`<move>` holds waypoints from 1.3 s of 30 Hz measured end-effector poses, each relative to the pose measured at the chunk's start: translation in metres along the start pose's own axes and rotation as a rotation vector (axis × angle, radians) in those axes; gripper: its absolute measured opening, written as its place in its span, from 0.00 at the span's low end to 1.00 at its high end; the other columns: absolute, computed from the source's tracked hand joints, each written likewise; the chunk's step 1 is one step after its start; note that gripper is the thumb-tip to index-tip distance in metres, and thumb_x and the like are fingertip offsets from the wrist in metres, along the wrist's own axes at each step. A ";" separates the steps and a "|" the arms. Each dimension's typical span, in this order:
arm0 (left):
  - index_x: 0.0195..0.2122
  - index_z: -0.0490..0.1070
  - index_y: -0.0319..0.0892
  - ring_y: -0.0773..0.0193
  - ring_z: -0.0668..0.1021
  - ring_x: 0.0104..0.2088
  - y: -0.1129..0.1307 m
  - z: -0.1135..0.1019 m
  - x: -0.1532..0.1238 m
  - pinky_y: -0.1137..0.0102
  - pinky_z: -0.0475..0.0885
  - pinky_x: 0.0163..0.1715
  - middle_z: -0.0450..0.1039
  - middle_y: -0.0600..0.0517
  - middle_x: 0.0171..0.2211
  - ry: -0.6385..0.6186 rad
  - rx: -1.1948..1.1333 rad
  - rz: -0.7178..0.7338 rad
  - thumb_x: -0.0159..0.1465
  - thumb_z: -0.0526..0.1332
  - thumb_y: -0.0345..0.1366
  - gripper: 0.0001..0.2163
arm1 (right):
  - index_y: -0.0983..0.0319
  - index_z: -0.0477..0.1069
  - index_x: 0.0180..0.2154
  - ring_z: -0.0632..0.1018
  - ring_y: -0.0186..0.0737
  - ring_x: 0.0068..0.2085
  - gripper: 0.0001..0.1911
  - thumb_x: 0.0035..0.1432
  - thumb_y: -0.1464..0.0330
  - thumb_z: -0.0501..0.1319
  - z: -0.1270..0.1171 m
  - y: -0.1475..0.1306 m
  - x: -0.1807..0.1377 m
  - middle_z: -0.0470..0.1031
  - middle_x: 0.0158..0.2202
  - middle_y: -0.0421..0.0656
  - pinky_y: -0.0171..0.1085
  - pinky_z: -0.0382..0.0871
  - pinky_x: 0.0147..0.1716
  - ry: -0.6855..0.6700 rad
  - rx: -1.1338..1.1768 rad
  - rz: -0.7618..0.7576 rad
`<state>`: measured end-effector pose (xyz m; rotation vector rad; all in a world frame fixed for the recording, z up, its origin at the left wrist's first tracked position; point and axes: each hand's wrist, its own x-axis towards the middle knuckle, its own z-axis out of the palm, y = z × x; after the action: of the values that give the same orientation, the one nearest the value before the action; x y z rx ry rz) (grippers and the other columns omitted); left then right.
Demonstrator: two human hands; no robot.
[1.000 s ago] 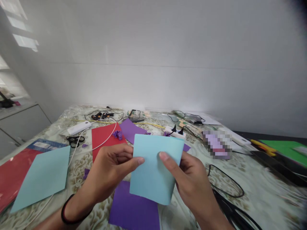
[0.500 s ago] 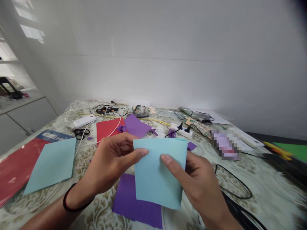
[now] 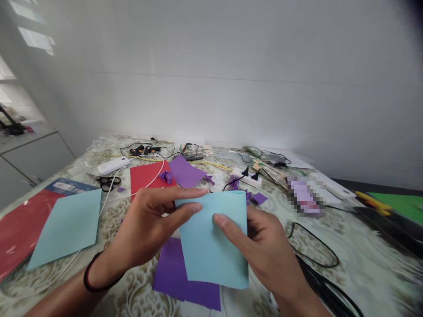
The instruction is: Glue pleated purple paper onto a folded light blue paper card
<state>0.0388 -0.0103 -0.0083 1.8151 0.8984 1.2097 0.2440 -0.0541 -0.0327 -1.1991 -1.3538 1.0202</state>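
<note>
A light blue sheet of paper (image 3: 213,251), seemingly folded, is held up between both hands over the table. My left hand (image 3: 158,220) pinches its upper left corner, thumb in front and index finger along the top edge. On the right side, my right hand (image 3: 254,242) grips the sheet with its thumb on the front; its other fingers are hidden behind. Below it lies a purple paper (image 3: 185,293), partly covered from view. Another light blue sheet (image 3: 69,226) rests on the table to the left.
Black scissors (image 3: 109,181), a red paper (image 3: 145,171), a second purple paper (image 3: 187,171) and crumpled purple scraps (image 3: 166,177) lie behind my hands. A white power strip (image 3: 246,177) with black plugs sits further right. Glue guns (image 3: 144,150) and cables are at the back.
My left index finger has moved from behind the blue paper to lie along its top edge. The paper has tilted slightly, and the whole view has shifted a little.
</note>
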 end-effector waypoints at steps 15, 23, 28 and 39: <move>0.47 0.86 0.57 0.61 0.89 0.38 -0.002 -0.004 0.002 0.76 0.83 0.35 0.87 0.57 0.42 -0.004 0.182 0.111 0.66 0.71 0.35 0.11 | 0.61 0.68 0.26 0.58 0.30 0.23 0.22 0.65 0.54 0.68 -0.005 -0.006 0.008 0.58 0.21 0.33 0.31 0.51 0.19 0.110 0.098 -0.073; 0.47 0.86 0.56 0.62 0.87 0.31 0.003 -0.003 0.003 0.75 0.79 0.25 0.88 0.56 0.39 -0.060 0.248 0.098 0.67 0.70 0.38 0.09 | 0.61 0.75 0.29 0.63 0.32 0.24 0.19 0.65 0.53 0.67 -0.005 -0.009 0.008 0.64 0.22 0.36 0.32 0.56 0.21 0.138 0.055 -0.087; 0.54 0.83 0.58 0.58 0.89 0.38 -0.001 -0.003 0.003 0.71 0.84 0.35 0.87 0.55 0.46 -0.148 0.300 0.160 0.69 0.69 0.37 0.14 | 0.61 0.77 0.30 0.62 0.32 0.23 0.18 0.65 0.54 0.67 -0.004 -0.008 0.009 0.66 0.22 0.36 0.32 0.55 0.20 0.103 0.057 -0.090; 0.52 0.84 0.55 0.60 0.89 0.43 -0.006 -0.009 0.006 0.75 0.82 0.37 0.86 0.55 0.48 -0.118 0.324 0.207 0.70 0.67 0.35 0.12 | 0.61 0.79 0.34 0.68 0.35 0.29 0.17 0.66 0.55 0.65 -0.007 -0.003 0.016 0.72 0.28 0.39 0.34 0.61 0.26 0.058 0.008 -0.111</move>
<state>0.0316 -0.0012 -0.0087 2.2612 0.8956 1.1151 0.2510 -0.0386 -0.0264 -1.1269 -1.3538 0.9052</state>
